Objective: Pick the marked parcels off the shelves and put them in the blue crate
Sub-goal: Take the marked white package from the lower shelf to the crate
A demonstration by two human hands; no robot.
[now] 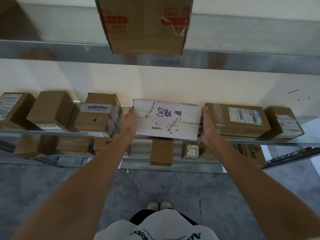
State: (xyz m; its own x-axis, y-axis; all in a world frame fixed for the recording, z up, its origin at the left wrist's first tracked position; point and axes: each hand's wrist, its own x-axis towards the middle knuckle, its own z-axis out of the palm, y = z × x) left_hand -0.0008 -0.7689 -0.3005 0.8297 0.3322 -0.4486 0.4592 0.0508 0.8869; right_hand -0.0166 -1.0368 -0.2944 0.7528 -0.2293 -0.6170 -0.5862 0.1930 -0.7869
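Observation:
A white parcel with a pink handwritten note on top lies on the middle metal shelf, its front edge over the shelf lip. My left hand presses against its left side and my right hand against its right side, so both hands clamp it between them. The fingertips of each hand are hidden behind the box sides. No blue crate is in view.
Brown cardboard boxes flank the white parcel closely: a taped one at left, a labelled one at right, more further out. A large box overhangs the upper shelf. More boxes sit on the lower shelf. Grey floor below.

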